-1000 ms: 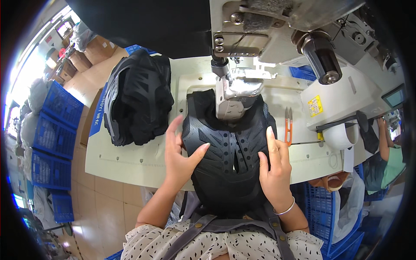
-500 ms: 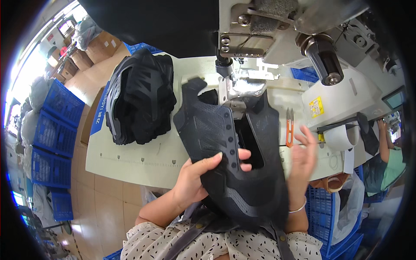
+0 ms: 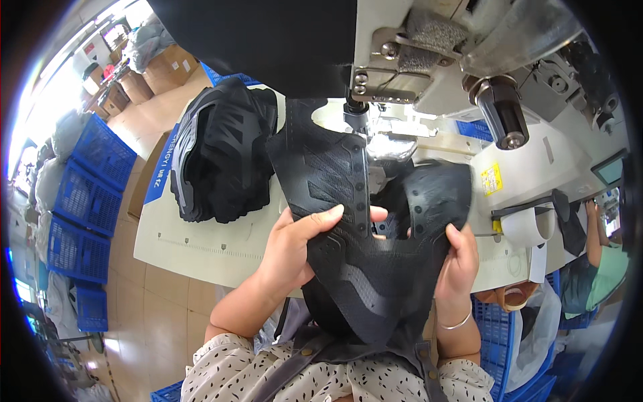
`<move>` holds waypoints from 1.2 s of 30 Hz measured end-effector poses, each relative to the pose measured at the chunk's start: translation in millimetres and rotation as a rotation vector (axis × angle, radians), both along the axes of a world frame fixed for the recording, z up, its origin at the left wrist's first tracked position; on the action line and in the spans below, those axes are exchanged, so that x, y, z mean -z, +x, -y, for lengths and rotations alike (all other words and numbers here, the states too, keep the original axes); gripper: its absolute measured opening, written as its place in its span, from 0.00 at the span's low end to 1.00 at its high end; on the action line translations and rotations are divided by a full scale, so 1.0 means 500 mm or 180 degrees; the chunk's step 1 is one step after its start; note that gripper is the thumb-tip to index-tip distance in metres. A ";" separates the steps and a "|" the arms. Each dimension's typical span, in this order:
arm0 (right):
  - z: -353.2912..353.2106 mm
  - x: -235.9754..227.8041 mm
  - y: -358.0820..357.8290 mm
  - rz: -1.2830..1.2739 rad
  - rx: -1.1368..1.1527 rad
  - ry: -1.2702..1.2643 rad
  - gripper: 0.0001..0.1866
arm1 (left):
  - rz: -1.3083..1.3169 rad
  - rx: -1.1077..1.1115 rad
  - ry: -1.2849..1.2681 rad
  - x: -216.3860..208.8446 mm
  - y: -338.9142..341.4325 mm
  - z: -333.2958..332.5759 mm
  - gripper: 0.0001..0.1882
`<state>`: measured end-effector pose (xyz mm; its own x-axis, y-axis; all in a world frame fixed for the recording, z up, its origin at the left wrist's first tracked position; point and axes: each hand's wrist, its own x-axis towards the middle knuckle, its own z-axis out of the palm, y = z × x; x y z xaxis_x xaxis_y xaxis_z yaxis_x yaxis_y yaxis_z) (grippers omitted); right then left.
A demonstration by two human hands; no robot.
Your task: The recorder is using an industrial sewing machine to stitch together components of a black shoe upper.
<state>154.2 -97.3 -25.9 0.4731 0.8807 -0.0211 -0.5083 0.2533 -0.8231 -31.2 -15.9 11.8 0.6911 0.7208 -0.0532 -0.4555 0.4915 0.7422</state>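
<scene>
A black shoe upper (image 3: 375, 268) with eyelet holes along its opening is stretched between my two hands, just in front of the sewing machine head (image 3: 388, 80). My left hand (image 3: 288, 251) pinches its left side, thumb on top and fingertips showing through the opening beside the eyelet row. My right hand (image 3: 459, 261) is closed on the right edge, thumb on top; its other fingers are mostly hidden. The right flap is bent up and slightly blurred. The upper's far end lies near the machine's presser area (image 3: 392, 144), partly behind the head.
A stack of black shoe uppers (image 3: 228, 154) sits on the pale sewing table (image 3: 194, 241) at left. A white roll (image 3: 529, 224) stands at right. Blue crates (image 3: 80, 241) line the floor at left; another blue crate (image 3: 492, 335) is at right. A person (image 3: 603, 268) works at far right.
My right hand, open beside the upper before, now grips its right edge. The right flap has swung outward and the opening is spread wider. Orange thread snips on the table are now hidden.
</scene>
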 end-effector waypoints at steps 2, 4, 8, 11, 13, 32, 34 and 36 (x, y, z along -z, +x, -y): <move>-0.001 0.007 -0.008 0.0007 0.0250 0.0330 0.17 | -0.0161 -0.0375 0.0020 -0.008 0.010 -0.009 0.20; -0.001 0.010 -0.008 -0.0122 0.0399 0.0388 0.18 | -0.0069 -0.0308 0.0065 -0.015 0.018 -0.017 0.20; -0.017 0.005 0.009 -0.0427 -0.0317 0.0292 0.21 | -0.0179 -0.0168 0.0374 -0.029 0.019 -0.033 0.16; -0.020 0.001 0.013 -0.0386 -0.0320 0.0187 0.21 | -0.0274 -0.0169 0.0559 -0.032 0.016 -0.040 0.15; -0.018 0.001 0.009 -0.0389 -0.0333 0.0251 0.21 | -0.0270 -0.0055 0.0627 -0.031 0.016 -0.042 0.14; -0.002 -0.038 0.011 0.0913 -0.0241 0.0295 0.19 | -0.1274 -0.0870 0.1508 0.029 0.006 0.021 0.10; -0.003 -0.030 0.014 0.0992 -0.0217 0.0304 0.17 | -0.1204 -0.0947 0.1616 0.036 0.009 0.019 0.10; -0.007 -0.026 0.016 0.1064 -0.0186 0.0311 0.16 | -0.1207 -0.1060 0.1688 0.036 0.013 0.010 0.10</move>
